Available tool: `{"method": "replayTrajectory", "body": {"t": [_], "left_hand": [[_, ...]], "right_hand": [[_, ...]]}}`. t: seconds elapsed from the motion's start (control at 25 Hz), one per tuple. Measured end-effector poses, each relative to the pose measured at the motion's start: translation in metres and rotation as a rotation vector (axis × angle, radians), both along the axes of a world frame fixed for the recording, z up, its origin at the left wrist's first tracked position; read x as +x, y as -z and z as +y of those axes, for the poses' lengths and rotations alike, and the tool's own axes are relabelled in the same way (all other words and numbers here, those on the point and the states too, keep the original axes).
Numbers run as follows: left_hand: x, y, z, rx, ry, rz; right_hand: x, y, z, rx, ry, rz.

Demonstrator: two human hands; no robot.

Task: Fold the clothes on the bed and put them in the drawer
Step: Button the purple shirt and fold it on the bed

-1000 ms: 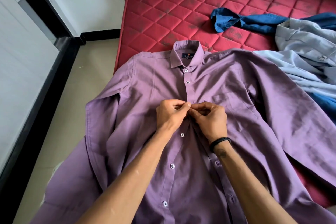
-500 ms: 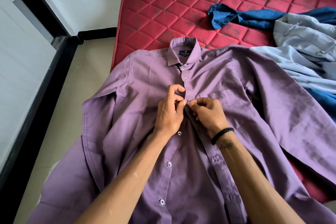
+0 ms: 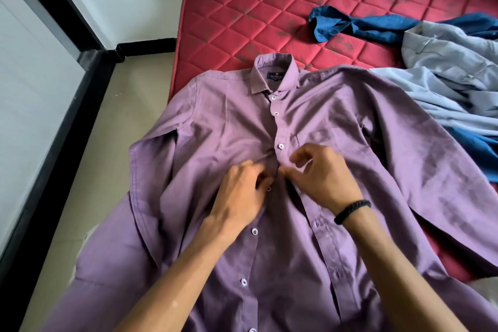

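At mid-frame the left hand (image 3: 242, 197) and right hand (image 3: 320, 175) met, each pinching an edge of the button placket of the purple dress shirt (image 3: 215, 127). The shirt lay face up, creased, its three top buttons fastened, sleeves spread. It covered the red quilted mattress (image 3: 242, 21), collar toward upper centre, beneath both hands.

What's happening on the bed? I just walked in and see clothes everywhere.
A person is buttoning a purple shirt laid flat, front up, on the red mattress. The left hand and right hand meet at the placket, working at a button just below the three already fastened near the collar; the lower buttons look undone. A light blue garment and a dark blue garment lie unfolded at the right. No drawer is in view.
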State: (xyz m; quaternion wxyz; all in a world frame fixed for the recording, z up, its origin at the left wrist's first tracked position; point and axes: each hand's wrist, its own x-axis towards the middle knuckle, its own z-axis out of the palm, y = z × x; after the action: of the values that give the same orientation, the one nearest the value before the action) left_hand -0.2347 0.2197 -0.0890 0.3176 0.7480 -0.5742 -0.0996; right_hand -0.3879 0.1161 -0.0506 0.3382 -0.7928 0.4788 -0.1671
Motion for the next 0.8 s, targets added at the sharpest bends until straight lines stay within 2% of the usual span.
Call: {"method": "replayTrajectory", "body": {"t": [0.08, 0.16, 0.28, 0.48, 0.56, 0.68, 0.8], "left_hand": [[-0.011, -0.001, 0.017, 0.104, 0.040, -0.015], [-0.015, -0.007, 0.016, 0.144, -0.001, -0.050], [-0.022, -0.014, 0.020, 0.155, -0.004, -0.048], [-0.025, -0.028, 0.020, 0.038, -0.111, 0.036], [-0.027, -0.033, 0.017, 0.020, -0.185, 0.143], [-0.035, -0.035, 0.015, 0.070, -0.319, 0.405], [-0.044, -0.032, 0.014, 0.081, -0.368, 0.511]], "right_hand": [[-0.015, -0.001, 0.024, -0.122, -0.014, 0.213], [-0.024, 0.008, 0.039, -0.179, -0.012, 0.278], [-0.031, 0.019, 0.048, -0.276, 0.021, 0.171], [-0.034, 0.012, 0.043, -0.380, 0.081, 0.025], [-0.032, 0.011, 0.039, -0.235, 0.071, -0.095], [-0.026, 0.016, 0.040, 0.176, 0.112, -0.253], [-0.023, 0.021, 0.043, 0.228, 0.131, -0.307]]}}
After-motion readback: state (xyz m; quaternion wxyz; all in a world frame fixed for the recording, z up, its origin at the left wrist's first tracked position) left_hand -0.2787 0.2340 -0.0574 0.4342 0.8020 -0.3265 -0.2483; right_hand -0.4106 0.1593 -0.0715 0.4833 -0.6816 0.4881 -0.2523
